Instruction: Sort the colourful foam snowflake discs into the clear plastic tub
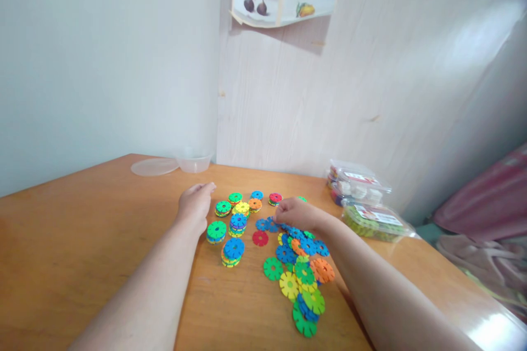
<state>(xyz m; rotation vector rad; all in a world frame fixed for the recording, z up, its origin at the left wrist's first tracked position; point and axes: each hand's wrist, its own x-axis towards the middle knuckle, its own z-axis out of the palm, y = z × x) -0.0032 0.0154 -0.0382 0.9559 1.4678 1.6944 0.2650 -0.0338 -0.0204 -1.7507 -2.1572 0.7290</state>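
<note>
On the wooden table (82, 241), the left hand (195, 205) lay curled beside the disc stacks (237, 224), and the right hand (297, 213) curled over the loose discs (305, 274). Neither grip could be made out. A brushing forearm might topple the stacks.

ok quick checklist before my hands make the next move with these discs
1. Contact: ok. The right hand rests at the far edge of the loose discs, fingertips by a blue disc.
2. Grip: cannot tell. Its curled fingers hide whether a disc is pinched.
3. Other hand: cannot tell. The left hand lies loosely curled beside the stacks; its palm is hidden.
4. Stacks steady: ok. They stand upright, apart from the loose discs.
5. Stray piece: ok. One red disc lies flat between both groups.
6. Elbow room: ok. The plastic boxes sit apart from the right forearm.
</note>
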